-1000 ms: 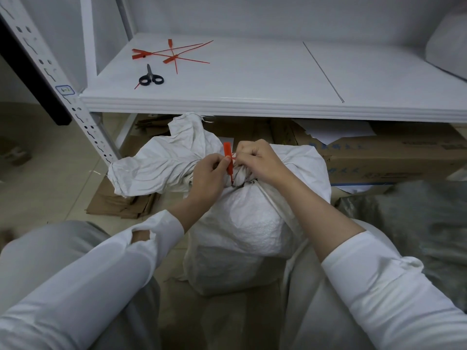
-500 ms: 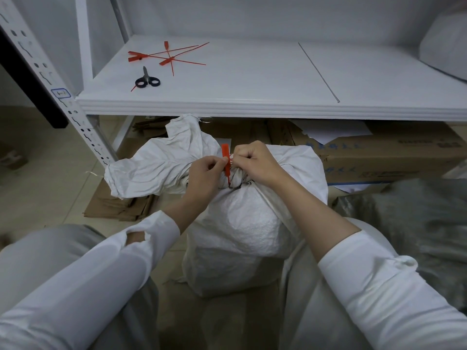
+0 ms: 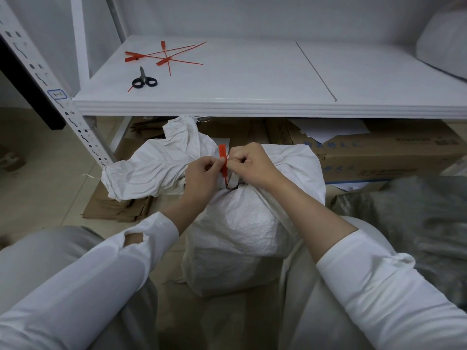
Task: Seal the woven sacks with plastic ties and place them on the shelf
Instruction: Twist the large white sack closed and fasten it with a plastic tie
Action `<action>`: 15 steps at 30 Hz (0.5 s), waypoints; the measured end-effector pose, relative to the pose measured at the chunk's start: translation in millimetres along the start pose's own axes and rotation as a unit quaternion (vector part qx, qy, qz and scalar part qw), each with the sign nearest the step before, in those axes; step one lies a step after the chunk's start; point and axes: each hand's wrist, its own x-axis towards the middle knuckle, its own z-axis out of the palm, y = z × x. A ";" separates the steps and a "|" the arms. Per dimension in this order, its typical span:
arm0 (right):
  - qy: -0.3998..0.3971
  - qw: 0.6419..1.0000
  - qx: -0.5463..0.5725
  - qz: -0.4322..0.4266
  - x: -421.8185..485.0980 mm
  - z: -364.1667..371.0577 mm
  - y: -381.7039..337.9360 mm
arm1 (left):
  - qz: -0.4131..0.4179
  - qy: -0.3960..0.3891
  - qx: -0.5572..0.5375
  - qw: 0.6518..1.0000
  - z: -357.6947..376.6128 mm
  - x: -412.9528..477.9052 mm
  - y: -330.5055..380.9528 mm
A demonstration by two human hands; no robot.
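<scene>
Tie (image 3: 223, 157) stands pinched between left hand (image 3: 201, 179) and right hand (image 3: 254, 166) fingers (image 3: 238, 157).

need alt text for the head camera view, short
The left hand and right hand pinch a red plastic tie at the gathered neck of a white woven sack on the floor. Behind it, a white shelf holds spare red ties and black-handled scissors.
</scene>
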 end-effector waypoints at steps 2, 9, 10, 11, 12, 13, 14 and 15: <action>0.012 1.000 0.006 -0.005 -0.6 0.3 -0.2 | 0.002 0.001 0.001 1.000 -0.3 -0.1 -0.3; 0.025 1.000 0.013 -0.006 -2.2 -0.2 -2.3 | 0.005 0.000 0.009 1.000 0.1 -1.0 1.7; 0.026 1.000 0.013 -0.006 -2.1 0.0 -2.5 | 0.004 -0.001 0.008 1.000 -0.3 -0.8 1.4; 0.027 1.000 0.012 -0.007 -2.2 -0.1 -2.9 | 0.003 -0.002 0.007 1.000 -0.8 -0.6 1.4; 0.027 1.000 0.012 -0.008 -2.3 -0.1 -3.2 | 0.004 -0.003 0.006 1.000 -1.1 -0.6 1.4; 0.026 1.000 0.011 -0.008 -2.3 -0.3 -3.1 | 0.004 -0.005 0.005 1.000 -1.3 -0.6 1.5; 0.025 1.000 0.011 -0.009 -2.4 -0.4 -3.1 | 0.004 -0.006 0.006 1.000 -1.3 -0.6 1.9; 0.024 1.000 0.011 -0.009 -2.5 -0.4 -3.2 | 0.005 -0.007 0.007 1.000 -1.2 -0.5 1.9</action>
